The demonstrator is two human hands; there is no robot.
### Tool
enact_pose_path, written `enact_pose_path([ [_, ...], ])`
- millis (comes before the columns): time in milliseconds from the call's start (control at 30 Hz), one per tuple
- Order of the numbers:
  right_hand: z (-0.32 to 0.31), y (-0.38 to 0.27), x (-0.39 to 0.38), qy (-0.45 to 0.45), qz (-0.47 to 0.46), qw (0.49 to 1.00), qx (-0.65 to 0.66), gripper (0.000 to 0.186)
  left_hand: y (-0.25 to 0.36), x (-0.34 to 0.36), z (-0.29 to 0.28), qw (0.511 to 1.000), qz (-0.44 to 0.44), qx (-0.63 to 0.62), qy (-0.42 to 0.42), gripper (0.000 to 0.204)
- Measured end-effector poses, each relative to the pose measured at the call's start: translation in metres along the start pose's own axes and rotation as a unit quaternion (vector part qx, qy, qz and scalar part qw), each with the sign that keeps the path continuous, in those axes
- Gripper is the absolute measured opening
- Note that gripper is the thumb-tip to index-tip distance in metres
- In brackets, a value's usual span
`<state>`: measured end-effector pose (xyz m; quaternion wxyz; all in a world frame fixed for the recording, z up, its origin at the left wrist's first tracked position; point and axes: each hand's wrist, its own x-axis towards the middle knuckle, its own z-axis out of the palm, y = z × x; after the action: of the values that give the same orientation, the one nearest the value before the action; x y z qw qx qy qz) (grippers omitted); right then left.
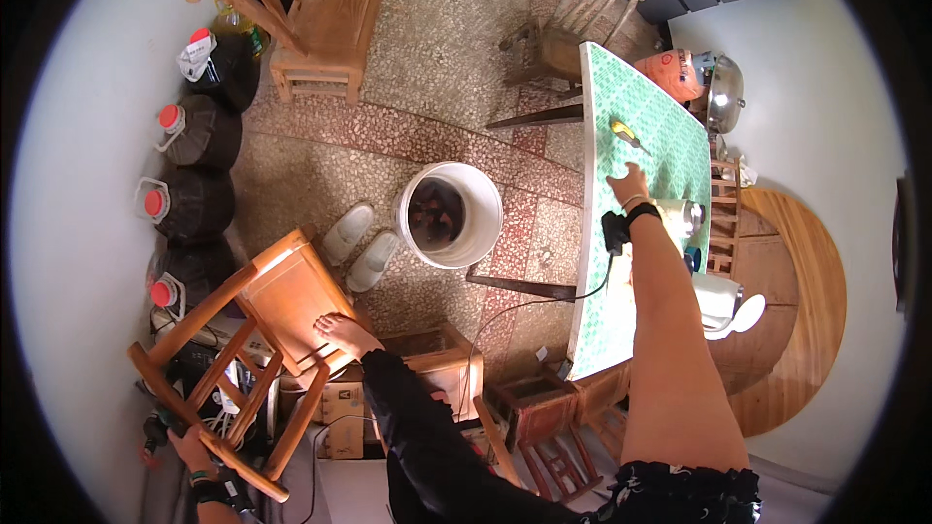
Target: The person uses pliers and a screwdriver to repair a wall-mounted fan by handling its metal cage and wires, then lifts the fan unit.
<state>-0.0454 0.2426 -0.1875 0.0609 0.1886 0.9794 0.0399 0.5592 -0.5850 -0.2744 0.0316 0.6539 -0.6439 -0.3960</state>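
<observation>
My right arm stretches over the green-and-white tiled-pattern table [612, 97]. At its end my right hand [629, 184] is empty, fingers apart, just short of a small yellow-and-black tool [629, 135] with a thin tip, like a screwdriver. Down at the lower left, my left hand [192, 450] is closed round a dark green and black power tool [158, 427], partly hidden behind the chair's frame. This wooden chair [282, 281] lies tipped over, and my bare foot [347, 334] rests on it. Both wrists wear black straps with small devices.
A white bucket [480, 223] with dark contents stands on the floor beside pale slippers [371, 260]. Dark jugs [199, 204] with red caps line the left wall. Another wooden chair [340, 19] stands beyond. A cable [524, 307] hangs from my right wrist. A white kettle-like vessel [716, 303] sits on the table.
</observation>
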Motion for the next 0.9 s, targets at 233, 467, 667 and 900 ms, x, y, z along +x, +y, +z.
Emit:
enact_pose_path([
  [233,-0.004,-0.008,0.082,-0.026,-0.081,0.996,0.0,0.092,0.023,-0.018,-0.02,0.999,-0.019,-0.028,-0.032,0.083],
  [467,0.016,0.06,0.152,-0.063,-0.127,0.988,0.055,0.09,0.021,-0.012,-0.015,0.993,-0.016,-0.073,-0.091,0.044],
  [667,0.028,0.074,0.15,-0.038,-0.168,0.977,-0.125,0.059,0.057,-0.04,0.002,0.994,-0.006,-0.061,-0.096,0.045],
  [900,0.048,0.111,0.147,-0.046,-0.231,0.879,-0.415,0.021,0.058,-0.04,0.006,0.996,-0.007,-0.015,-0.082,0.057],
])
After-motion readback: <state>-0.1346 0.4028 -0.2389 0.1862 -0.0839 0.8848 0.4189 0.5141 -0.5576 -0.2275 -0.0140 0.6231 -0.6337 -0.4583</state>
